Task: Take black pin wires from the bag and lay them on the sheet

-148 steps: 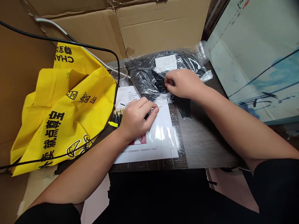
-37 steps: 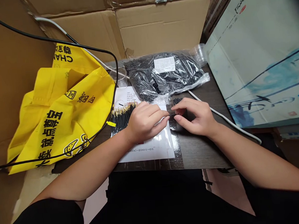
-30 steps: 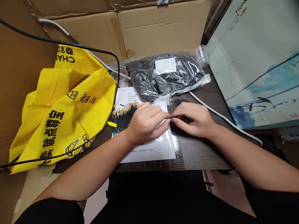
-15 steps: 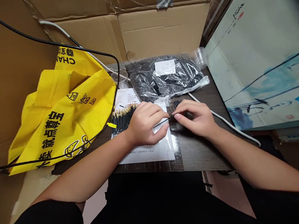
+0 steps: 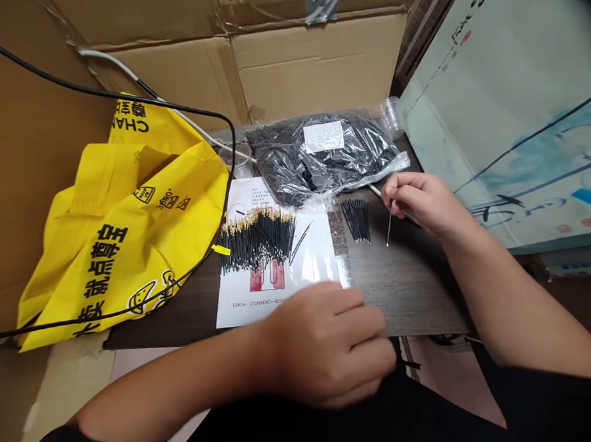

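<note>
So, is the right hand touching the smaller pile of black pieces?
Apart: the head view shows dark tabletop between the right hand and the smaller pile of black pieces.

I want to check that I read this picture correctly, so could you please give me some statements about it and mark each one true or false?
1. A white label is on the clear plastic bag. True.
2. The right hand pinches a thin piece. True.
3. The left hand touches the clear plastic bag. False: it appears over the near edge of the table.
4. Many gold-tipped black pieces lie on the printed sheet. True.
5. The yellow bag is right of that sheet. False: it is left.
</note>
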A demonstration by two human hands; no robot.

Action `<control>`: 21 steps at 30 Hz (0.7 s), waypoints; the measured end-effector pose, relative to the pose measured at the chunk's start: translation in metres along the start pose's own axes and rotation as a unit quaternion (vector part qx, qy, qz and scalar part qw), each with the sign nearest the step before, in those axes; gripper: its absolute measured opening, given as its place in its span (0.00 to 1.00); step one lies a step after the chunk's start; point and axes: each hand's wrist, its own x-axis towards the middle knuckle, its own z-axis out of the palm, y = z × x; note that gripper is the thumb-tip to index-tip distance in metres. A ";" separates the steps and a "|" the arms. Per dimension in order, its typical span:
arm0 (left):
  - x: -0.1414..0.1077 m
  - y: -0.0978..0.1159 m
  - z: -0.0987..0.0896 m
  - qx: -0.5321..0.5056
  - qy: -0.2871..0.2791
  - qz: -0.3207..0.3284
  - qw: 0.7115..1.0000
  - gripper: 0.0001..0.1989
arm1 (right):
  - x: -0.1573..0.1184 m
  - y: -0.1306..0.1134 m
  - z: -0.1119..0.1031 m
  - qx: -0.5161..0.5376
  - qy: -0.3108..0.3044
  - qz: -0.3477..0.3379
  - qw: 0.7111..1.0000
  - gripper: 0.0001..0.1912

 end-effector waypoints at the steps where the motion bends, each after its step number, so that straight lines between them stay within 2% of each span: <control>1: -0.005 0.010 0.005 -0.103 -0.036 -0.038 0.993 0.06 | 0.001 0.000 -0.005 -0.058 0.006 0.020 0.998 0.06; 3: -0.022 0.023 0.021 -0.312 -0.092 -0.085 0.942 0.03 | 0.002 0.000 -0.011 -0.170 0.012 0.054 0.984 0.07; 4: -0.033 0.025 0.032 -0.382 -0.118 -0.108 0.910 0.03 | 0.002 -0.001 -0.012 -0.215 0.013 0.069 0.974 0.07; 6: -0.060 0.026 0.055 -0.466 -0.163 -0.195 0.847 0.07 | 0.002 -0.002 -0.012 -0.270 0.013 0.091 0.959 0.09; 8: -0.092 0.023 0.076 -0.474 -0.177 -0.353 0.787 0.13 | 0.002 -0.003 -0.009 -0.293 0.011 0.101 0.951 0.09; 9: -0.110 0.022 0.085 -0.432 -0.164 -0.450 0.764 0.17 | 0.003 -0.003 -0.008 -0.302 0.011 0.102 0.948 0.09; 10: -0.129 0.021 0.092 -0.370 -0.168 -0.510 0.758 0.18 | 0.003 -0.004 -0.006 -0.313 0.012 0.100 0.945 0.09; 11: -0.150 0.022 0.097 -0.291 -0.160 -0.548 0.768 0.17 | 0.003 -0.004 -0.005 -0.324 0.013 0.096 0.941 0.09; 13: -0.193 0.024 0.104 -0.154 -0.147 -0.546 0.810 0.16 | 0.003 -0.003 -0.003 -0.345 0.018 0.085 0.935 0.10; 16: -0.254 0.033 0.107 0.072 -0.040 -0.513 0.854 0.15 | 0.004 -0.001 -0.003 -0.356 0.024 0.065 0.932 0.14; 18: -0.285 0.043 0.107 0.119 -0.034 -0.456 0.881 0.11 | 0.004 0.000 -0.003 -0.356 0.027 0.053 0.932 0.15; 21: -0.309 0.057 0.108 0.150 -0.055 -0.388 0.908 0.17 | 0.004 0.003 -0.004 -0.353 0.033 0.039 0.934 0.15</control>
